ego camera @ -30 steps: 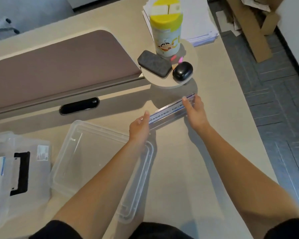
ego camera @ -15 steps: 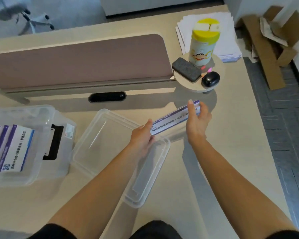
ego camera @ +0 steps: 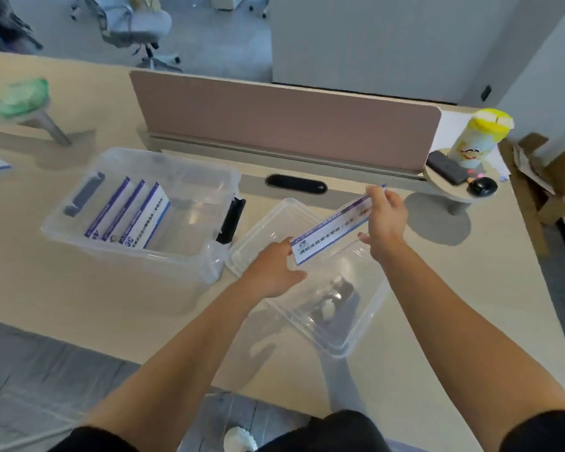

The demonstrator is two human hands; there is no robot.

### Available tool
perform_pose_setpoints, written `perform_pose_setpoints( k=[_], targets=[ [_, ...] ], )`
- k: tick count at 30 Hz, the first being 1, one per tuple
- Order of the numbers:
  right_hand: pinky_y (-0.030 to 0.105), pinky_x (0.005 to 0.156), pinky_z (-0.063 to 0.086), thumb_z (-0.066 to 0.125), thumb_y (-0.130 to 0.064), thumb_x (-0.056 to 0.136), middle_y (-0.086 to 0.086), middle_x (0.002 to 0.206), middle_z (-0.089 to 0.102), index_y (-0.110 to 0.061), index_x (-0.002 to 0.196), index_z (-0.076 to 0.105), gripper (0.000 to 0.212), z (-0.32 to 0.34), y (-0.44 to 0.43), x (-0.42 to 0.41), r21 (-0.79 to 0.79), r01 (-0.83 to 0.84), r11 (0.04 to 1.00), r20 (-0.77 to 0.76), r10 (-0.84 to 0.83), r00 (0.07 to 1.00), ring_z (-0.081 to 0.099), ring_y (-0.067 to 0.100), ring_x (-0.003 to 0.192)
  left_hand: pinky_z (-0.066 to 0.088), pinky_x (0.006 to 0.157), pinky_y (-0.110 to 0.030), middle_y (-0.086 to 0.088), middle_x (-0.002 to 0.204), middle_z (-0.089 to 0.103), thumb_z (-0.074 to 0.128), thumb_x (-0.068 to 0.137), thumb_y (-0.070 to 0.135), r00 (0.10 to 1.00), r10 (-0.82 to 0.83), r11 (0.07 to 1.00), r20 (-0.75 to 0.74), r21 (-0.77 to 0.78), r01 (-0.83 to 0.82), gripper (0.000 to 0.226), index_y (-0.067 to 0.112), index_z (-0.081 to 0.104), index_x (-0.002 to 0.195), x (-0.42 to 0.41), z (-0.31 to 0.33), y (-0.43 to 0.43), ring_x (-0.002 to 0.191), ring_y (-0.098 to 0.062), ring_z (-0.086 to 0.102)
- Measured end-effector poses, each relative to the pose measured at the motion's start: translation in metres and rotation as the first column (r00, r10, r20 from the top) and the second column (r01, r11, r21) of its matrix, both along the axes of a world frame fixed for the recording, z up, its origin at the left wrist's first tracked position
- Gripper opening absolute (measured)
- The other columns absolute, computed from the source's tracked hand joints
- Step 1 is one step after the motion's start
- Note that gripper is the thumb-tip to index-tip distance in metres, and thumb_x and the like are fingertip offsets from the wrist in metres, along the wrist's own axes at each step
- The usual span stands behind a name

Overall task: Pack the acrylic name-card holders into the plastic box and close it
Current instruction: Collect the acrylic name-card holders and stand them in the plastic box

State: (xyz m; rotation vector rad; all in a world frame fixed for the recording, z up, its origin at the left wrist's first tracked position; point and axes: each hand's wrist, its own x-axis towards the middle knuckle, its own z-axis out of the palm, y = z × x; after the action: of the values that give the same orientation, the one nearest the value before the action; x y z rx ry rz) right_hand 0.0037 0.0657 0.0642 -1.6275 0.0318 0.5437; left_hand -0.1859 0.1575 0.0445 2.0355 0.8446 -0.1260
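Head view: over the last second the name-card holder (ego camera: 335, 228) has come up off the desk (ego camera: 79, 305), where it lay near the round side shelf (ego camera: 444, 187), and now hangs in the air above the far end of the upturned clear lid (ego camera: 336, 331). The left hand (ego camera: 273, 272) pinches its near end and the right hand (ego camera: 385, 220) is closed on its far end, so both are gripping it. The view has also swung left, bringing the plastic box (ego camera: 137, 252) into sight. I judge this as the carry toward the box, with the drop-in not yet made.

The plastic box sits open on the desk, to the left of the lid and just beside it, with a black latch (ego camera: 231, 220) on its near side wall. Inside stand 3 packed holders (ego camera: 128, 220), leaning side by side toward the left half; the right half looks free, which suggests room for the 1 in hand. The lid holds nothing; a dark shape seen through it is too blurred to name. Closing remains: the lid is off the box.
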Motion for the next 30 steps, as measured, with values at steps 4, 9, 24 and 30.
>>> perform_pose_setpoints(
  k=[4,9,24,30],
  targets=[
    [0.052,0.084,0.053,0.060,-0.045,0.084,0.006,0.103,0.057,-0.022,0.111,0.058,0.035,0.015,0.027,-0.067,0.028,-0.023,0.999,-0.149,0.027,0.988,0.053,0.021,0.087,0.043,0.083,-0.025,-0.002,0.126,0.053,0.066,0.091,0.024,0.995,-0.044,0.994,0.085,0.103,0.035,0.051,0.027,0.047,0.138,-0.072,0.017,0.030,0.111,-0.017,0.055],
    [0.047,0.076,0.051,0.059,-0.047,0.076,0.006,0.098,0.055,-0.022,0.091,0.057,0.029,0.036,0.072,-0.129,0.100,-0.150,0.984,-0.217,0.169,0.962,0.047,0.026,0.086,0.053,0.094,-0.033,0.010,0.133,0.059,0.073,0.075,0.044,0.974,0.020,0.987,0.224,-0.158,0.017,0.065,0.036,0.052,0.136,-0.138,0.025,0.066,0.101,-0.009,0.065],
    [0.058,0.091,0.054,0.055,-0.054,0.094,-0.007,0.148,0.032,-0.054,0.148,0.025,0.061,0.028,0.254,-0.167,0.222,-0.626,0.748,-0.103,0.656,0.747,0.048,0.042,0.122,0.054,0.093,-0.040,0.000,0.103,0.075,0.081,0.077,0.010,0.927,0.206,0.962,0.313,-0.237,-0.135,0.062,0.044,0.060,0.124,-0.192,0.024,0.213,0.088,-0.021,0.073],
    [0.054,0.080,0.059,0.061,-0.048,0.081,-0.002,0.149,0.039,-0.052,0.144,0.037,0.067,-0.002,0.314,-0.169,0.318,-0.571,0.757,-0.174,0.638,0.750,0.050,0.046,0.123,0.054,0.087,-0.031,0.019,0.110,0.062,0.087,0.070,0.024,0.974,0.136,0.976,0.182,-0.191,-0.101,0.063,0.054,0.061,0.119,-0.193,0.023,0.280,0.083,-0.013,0.067]
  ],
)
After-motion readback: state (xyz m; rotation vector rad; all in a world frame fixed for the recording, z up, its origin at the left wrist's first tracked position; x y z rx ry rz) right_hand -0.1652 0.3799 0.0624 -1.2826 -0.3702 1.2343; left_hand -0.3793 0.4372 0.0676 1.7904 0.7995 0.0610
